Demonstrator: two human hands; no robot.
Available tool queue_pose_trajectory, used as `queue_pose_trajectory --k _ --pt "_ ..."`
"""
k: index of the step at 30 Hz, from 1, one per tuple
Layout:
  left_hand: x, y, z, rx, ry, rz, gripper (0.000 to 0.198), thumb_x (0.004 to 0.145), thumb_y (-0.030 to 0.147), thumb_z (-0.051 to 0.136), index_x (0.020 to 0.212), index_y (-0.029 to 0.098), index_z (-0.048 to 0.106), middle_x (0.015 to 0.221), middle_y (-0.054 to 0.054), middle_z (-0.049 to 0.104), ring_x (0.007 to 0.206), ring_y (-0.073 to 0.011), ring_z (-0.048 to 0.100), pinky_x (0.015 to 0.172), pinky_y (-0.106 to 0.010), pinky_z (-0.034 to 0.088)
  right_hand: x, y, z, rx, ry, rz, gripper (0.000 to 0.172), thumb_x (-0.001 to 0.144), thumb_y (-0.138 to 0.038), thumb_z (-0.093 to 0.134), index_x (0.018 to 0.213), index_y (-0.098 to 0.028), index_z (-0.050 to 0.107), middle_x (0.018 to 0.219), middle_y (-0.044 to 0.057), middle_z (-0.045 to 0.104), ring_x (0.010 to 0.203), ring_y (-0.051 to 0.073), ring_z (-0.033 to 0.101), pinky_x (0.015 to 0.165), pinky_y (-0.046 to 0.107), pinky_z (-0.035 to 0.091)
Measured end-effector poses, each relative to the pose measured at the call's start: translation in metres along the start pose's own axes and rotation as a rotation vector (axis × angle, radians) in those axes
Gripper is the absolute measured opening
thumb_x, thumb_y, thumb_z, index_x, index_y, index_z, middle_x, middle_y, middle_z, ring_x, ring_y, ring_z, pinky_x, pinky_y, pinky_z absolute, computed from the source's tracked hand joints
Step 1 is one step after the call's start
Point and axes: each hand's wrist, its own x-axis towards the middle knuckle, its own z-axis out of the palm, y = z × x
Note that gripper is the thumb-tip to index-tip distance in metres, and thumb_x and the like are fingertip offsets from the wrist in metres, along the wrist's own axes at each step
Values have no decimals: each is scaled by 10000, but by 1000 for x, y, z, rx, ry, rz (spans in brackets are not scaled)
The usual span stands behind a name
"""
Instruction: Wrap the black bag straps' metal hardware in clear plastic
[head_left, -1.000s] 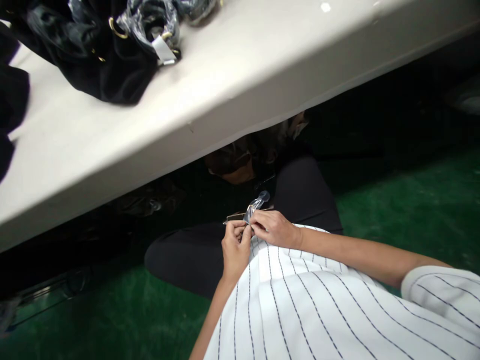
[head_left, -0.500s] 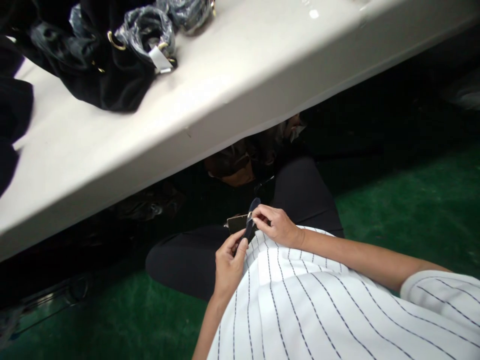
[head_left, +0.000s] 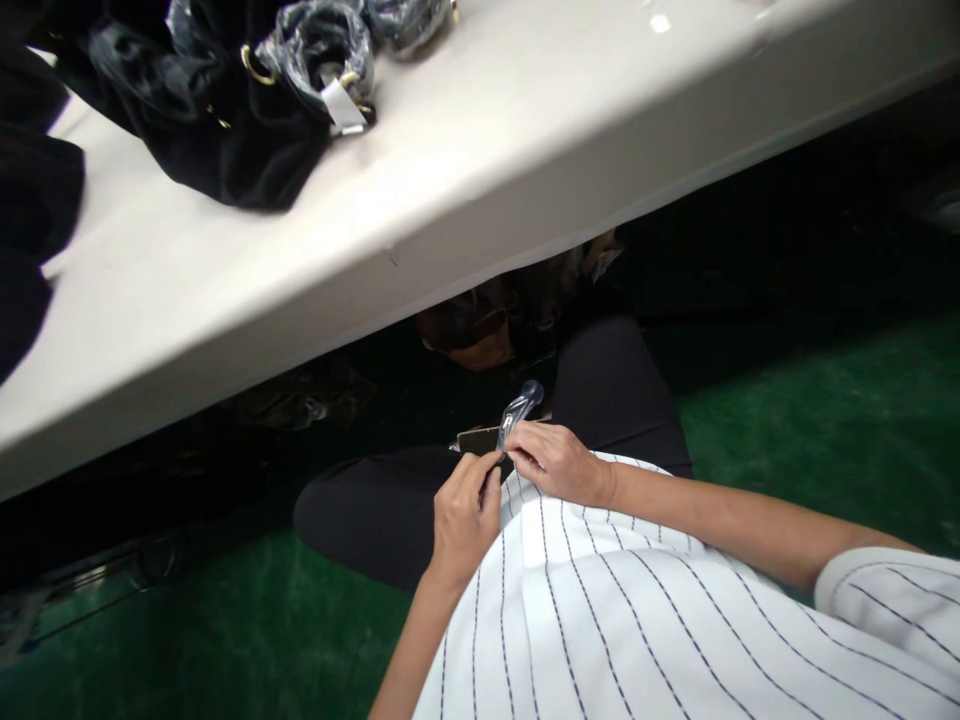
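Both my hands are in my lap, below the edge of a white table [head_left: 480, 190]. My right hand [head_left: 559, 462] pinches a small clear plastic wrapper [head_left: 519, 407] that sticks up from its fingertips. My left hand [head_left: 461, 515] is closed, its fingertips pinching the lower end of the same small piece, next to a small dark flat item [head_left: 480, 440] with a pale edge. What is inside the wrapper is too small to make out. My black trousers [head_left: 390, 510] and white pinstriped shirt [head_left: 600, 610] lie under the hands.
A black velvet bag [head_left: 217, 110] with gold rings and plastic-wrapped straps [head_left: 322, 45] lies on the table's far left. More dark fabric [head_left: 30, 220] hangs at the left edge. Brown bags [head_left: 480, 330] sit under the table. The floor [head_left: 825, 420] is green.
My right hand dropped slightly and the wrapper now shows shiny and upright again. My left hand stayed a little below it, pinching the lower end. The view shifted slightly.
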Motion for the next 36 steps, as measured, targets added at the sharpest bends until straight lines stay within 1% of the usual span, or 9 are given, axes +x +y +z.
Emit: queue_pose_trajectory --k 3,7,12,17,20,25,28,32,36 --pt "-2 -2 5 -90 51 -82 262 965 196 496 1209 175 592 982 -72 639 888 -187 623 802 -289 491 0 1 0 19 -1 11 112 940 -112 430 926 -174 522 779 58 572 722 178 543 691 297 485" --pt "-5 -5 9 -208 -3 -235 531 959 256 509 1469 204 374 989 -61 663 862 -188 642 790 -299 518 0 -1 0 50 5 17 112 936 -110 435 910 -180 519 759 53 573 698 174 540 674 297 488" --pt "-4 -2 9 -236 6 -203 385 954 251 523 1334 202 562 1289 -105 610 1159 -239 586 988 -336 461 0 -5 2 41 37 -6 112 935 -109 442 916 -181 525 763 58 593 738 184 574 711 311 511" --pt "8 10 10 -57 148 -151 180 949 240 541 1032 189 693 878 -51 670 809 -191 637 761 -290 482 5 -7 4 7 92 -8 119 940 -106 438 931 -173 536 774 60 598 736 179 576 692 303 509" --pt "16 15 12 -83 225 -167 148 940 247 548 948 188 683 841 -42 652 788 -192 623 755 -293 471 11 -11 3 -6 149 15 109 947 -118 443 919 -165 537 770 61 582 718 174 560 666 297 494" --pt "20 16 15 -264 255 -310 234 935 253 557 1161 201 585 926 -36 641 830 -180 622 765 -280 484 17 -16 3 2 179 24 110 956 -132 443 915 -169 539 774 55 576 714 168 548 667 296 482" --pt "23 17 14 -210 223 -266 352 954 234 515 1306 207 525 961 -46 635 870 -185 616 797 -292 474 17 -16 3 7 176 33 118 960 -135 434 925 -171 541 780 54 579 717 168 550 668 296 483" --pt "31 18 8 -178 195 -187 206 964 223 501 1078 189 668 966 -55 643 908 -191 608 828 -288 457 19 -16 4 39 190 57 120 958 -140 431 938 -175 543 803 59 592 742 173 563 698 309 491" --pt "33 15 3 -345 216 -325 188 946 269 560 1049 183 692 986 -54 662 917 -186 603 825 -273 457 21 -18 5 211 162 203 99 939 -191 490 913 -183 586 800 46 598 709 154 554 671 290 482"
